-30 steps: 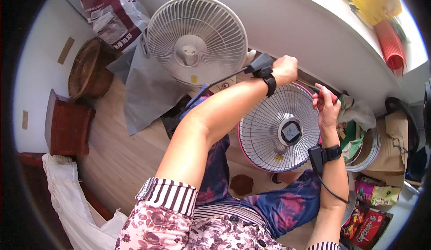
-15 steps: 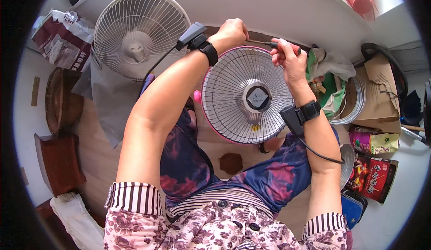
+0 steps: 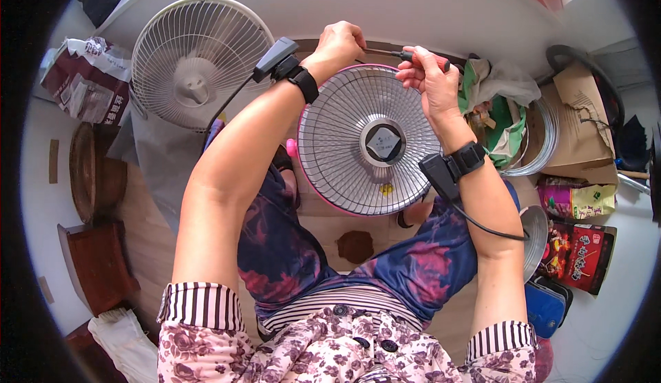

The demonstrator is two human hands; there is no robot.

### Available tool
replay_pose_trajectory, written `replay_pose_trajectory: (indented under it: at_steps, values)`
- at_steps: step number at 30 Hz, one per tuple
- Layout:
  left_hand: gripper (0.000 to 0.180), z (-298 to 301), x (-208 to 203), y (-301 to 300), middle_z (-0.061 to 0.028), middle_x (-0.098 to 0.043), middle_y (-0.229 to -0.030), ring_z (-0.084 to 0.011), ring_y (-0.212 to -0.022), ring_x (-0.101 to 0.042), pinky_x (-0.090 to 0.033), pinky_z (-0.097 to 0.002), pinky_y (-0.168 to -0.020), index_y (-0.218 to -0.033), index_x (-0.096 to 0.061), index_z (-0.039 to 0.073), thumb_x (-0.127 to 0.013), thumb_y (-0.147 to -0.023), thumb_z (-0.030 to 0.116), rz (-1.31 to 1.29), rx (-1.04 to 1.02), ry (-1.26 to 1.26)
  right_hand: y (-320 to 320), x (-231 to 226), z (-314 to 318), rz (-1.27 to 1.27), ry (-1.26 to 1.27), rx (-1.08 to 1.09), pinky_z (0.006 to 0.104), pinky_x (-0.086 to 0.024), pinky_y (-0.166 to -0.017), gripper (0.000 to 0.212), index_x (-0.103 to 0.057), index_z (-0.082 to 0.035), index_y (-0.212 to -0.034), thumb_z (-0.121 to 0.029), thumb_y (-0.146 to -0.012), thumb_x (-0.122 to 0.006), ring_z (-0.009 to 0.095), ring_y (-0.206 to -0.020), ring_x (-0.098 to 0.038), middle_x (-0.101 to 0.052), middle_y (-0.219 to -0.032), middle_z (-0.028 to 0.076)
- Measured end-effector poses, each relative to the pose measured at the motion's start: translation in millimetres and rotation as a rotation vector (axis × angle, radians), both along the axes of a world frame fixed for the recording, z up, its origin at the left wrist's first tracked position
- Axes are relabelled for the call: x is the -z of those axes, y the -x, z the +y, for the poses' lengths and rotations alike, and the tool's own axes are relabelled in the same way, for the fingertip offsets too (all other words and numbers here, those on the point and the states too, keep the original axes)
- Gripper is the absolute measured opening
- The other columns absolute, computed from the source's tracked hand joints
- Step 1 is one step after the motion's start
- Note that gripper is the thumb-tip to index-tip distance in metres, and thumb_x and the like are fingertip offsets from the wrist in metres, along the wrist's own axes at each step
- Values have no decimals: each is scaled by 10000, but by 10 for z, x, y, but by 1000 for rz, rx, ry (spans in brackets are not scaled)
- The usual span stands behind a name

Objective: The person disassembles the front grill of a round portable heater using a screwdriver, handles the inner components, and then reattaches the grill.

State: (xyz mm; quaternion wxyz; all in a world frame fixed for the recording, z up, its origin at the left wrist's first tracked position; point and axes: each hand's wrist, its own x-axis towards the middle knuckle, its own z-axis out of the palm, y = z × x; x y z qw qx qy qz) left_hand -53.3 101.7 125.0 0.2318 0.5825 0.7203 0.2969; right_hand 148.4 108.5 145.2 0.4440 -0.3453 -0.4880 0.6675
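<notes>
A round heater [image 3: 330, 156] with a pink rim, a wire grille and a shiny silver reflector stands between my legs, its front facing up toward me. My right hand [image 3: 437, 90] is closed on a screwdriver [image 3: 441, 64] with a red and black handle, above the heater's far right rim. The thin shaft points left, toward my left hand [image 3: 335, 44]. Beyond the far rim, that left hand is bent over with its fingers curled together near the shaft's tip. What lies inside those fingers is hidden, and so is the tip.
A white fan [image 3: 200, 66] stands at the far left beside a maroon bag [image 3: 88, 83]. Wooden baskets and boxes [image 3: 100, 259] line the left side. On the right are a wire coil [image 3: 551, 135], a cardboard box [image 3: 582, 121] and food packages [image 3: 578, 256]. A white wall [image 3: 385, 11] rises behind.
The view has shifted slightly, so the fan and heater sit a little further left in the picture. Both hands stay at the heater's far rim, and the screwdriver is still in my right hand.
</notes>
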Motion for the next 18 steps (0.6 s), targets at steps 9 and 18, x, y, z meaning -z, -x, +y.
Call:
replay_pose_trajectory:
  at_steps: [9,18]
  values:
    - [170,2,34,3,-119,-626,-724,-222,-730,-615,-497,-329,-703,-823,-679,13,-685,-659,56,-39,41,-97,-33,-9,-40,2,32,-18,259,-522,-566,319,-630,44,-1020,-234,-866,-600,186,-668,-659,-649,-787,133]
    - [137,7,29,-25,-102,-601,-667,-188,-658,-587,-484,-314,-646,-797,-654,-7,-666,-665,27,-17,14,-135,-43,-19,-50,24,69,-46,250,-520,-591,310,-629,38,-1019,-227,-859,-606,184,-684,-657,-651,-799,132]
